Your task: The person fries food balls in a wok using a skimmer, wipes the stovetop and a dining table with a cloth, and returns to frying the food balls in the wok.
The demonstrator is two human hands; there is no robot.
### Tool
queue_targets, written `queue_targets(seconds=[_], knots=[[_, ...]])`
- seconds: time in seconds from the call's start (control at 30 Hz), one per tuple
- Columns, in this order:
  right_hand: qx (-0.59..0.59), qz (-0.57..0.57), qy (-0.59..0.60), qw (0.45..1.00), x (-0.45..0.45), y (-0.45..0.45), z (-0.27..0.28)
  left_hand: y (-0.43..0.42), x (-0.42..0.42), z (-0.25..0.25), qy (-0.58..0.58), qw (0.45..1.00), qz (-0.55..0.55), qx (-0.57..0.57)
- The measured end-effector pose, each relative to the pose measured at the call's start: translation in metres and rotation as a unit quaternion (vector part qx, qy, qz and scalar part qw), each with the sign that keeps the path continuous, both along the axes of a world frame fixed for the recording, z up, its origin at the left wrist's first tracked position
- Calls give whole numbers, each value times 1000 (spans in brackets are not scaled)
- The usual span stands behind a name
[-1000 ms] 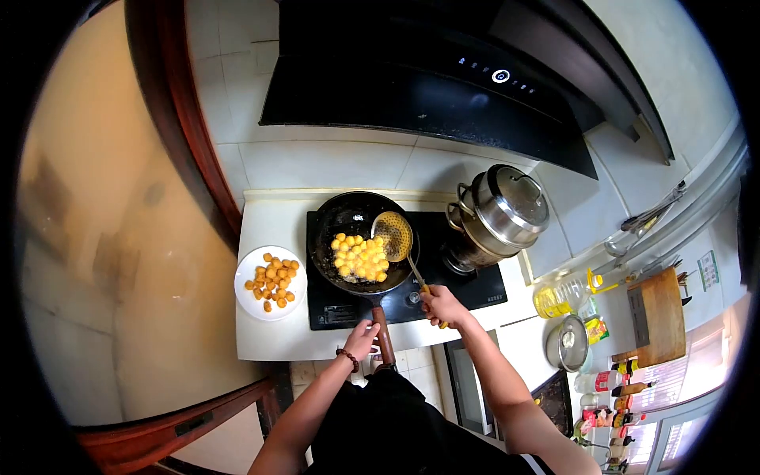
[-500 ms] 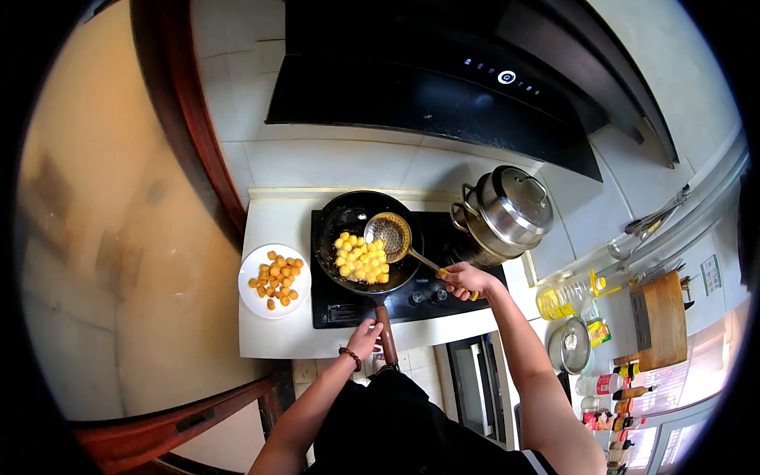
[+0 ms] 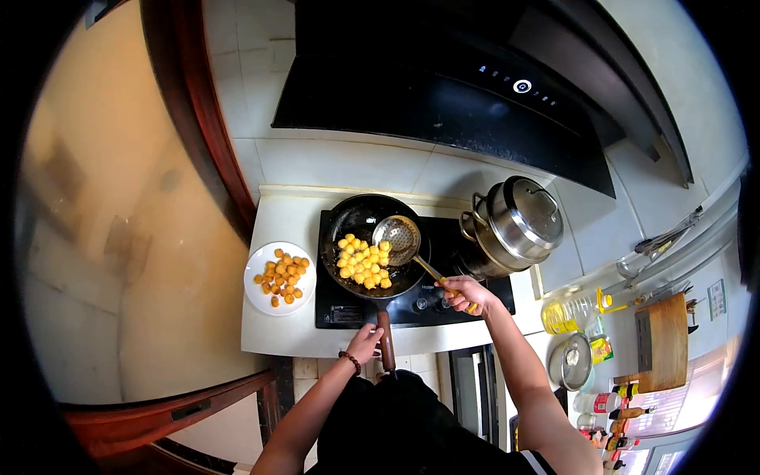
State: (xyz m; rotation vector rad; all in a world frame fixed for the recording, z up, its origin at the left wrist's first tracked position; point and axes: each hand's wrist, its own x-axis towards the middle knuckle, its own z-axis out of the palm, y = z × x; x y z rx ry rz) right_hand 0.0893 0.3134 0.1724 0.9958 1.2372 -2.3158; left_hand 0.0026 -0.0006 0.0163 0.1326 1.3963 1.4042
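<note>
A black frying pan (image 3: 340, 212) with a brown handle (image 3: 386, 342) sits on the black cooktop (image 3: 467, 307). Golden-yellow balls (image 3: 362, 264) are bunched in the pan's lower left part. My right hand (image 3: 467, 296) is closed around the handle of a round perforated skimmer (image 3: 397, 237). The skimmer's bowl is inside the pan, at the right edge of the bunch. Beside the pan handle, on its left, is my left hand (image 3: 365, 343), its fingers apart and the fingertips at the handle. Whether they press on it is unclear.
Left of the cooktop, a white plate (image 3: 269, 305) carries browner fried balls (image 3: 283, 277). A lidded steel pot (image 3: 522, 223) stands at the back right. Further right are an oil bottle (image 3: 570, 313), a metal bowl (image 3: 570, 361) and a wooden board (image 3: 663, 342). A dark range hood (image 3: 443, 103) hangs above.
The whole view has shifted slightly, so things appear a little lower and to the right. Both hands keep nearly the same places, and the skimmer stays at the balls' right edge.
</note>
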Motion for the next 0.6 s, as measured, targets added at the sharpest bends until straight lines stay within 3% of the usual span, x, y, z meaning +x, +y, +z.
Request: queue_targets(seconds=[0.2,0.3,0.47,0.57,0.6], knots=[[32,-22,28,999,-15,9,0,-1,3,3,9,1000,16,-10],[220,21,17,975,-26,-2,10,0,4,5,9,1000,19,-15],[332,72,28,940,-33,-3,13,0,9,-1,29,998,46,-25],[419,98,46,902,-33,0,4,-1,9,-3,2,998,58,-11],[507,106,64,853,-34,-1,0,-1,9,-5,10,999,50,-12]])
